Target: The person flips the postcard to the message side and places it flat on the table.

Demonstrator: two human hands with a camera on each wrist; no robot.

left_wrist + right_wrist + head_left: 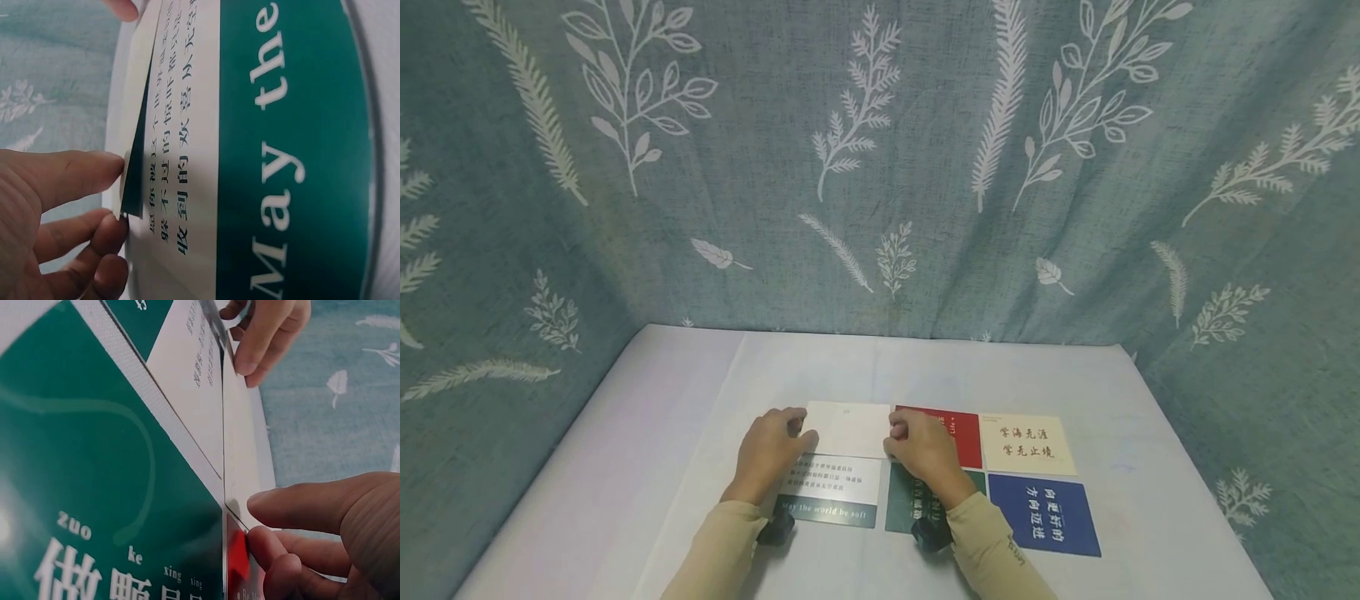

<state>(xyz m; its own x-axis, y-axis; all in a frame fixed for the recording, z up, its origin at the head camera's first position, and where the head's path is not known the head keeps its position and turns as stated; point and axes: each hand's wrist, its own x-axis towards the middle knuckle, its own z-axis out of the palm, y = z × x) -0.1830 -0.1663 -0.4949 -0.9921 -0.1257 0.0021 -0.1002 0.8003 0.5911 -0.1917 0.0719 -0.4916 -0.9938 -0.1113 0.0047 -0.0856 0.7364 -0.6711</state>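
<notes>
At white card's (848,432) side edges, left hand (770,452), right hand (927,450), tabletop (850,368) beyond

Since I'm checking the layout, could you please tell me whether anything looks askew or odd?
The white card, held between the left hand and right hand, stands out: its upward face is almost blank, whereas the blue card and cream card show lettering. Its edge looks raised in the left wrist view.

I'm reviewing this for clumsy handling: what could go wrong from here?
The blank card is tilted, its edge close above the green-and-white card in the left-wrist view, so it might come down overlapping that card's printing. The right hand is over part of the red card, so its fingers could nudge that one out of line.
</notes>
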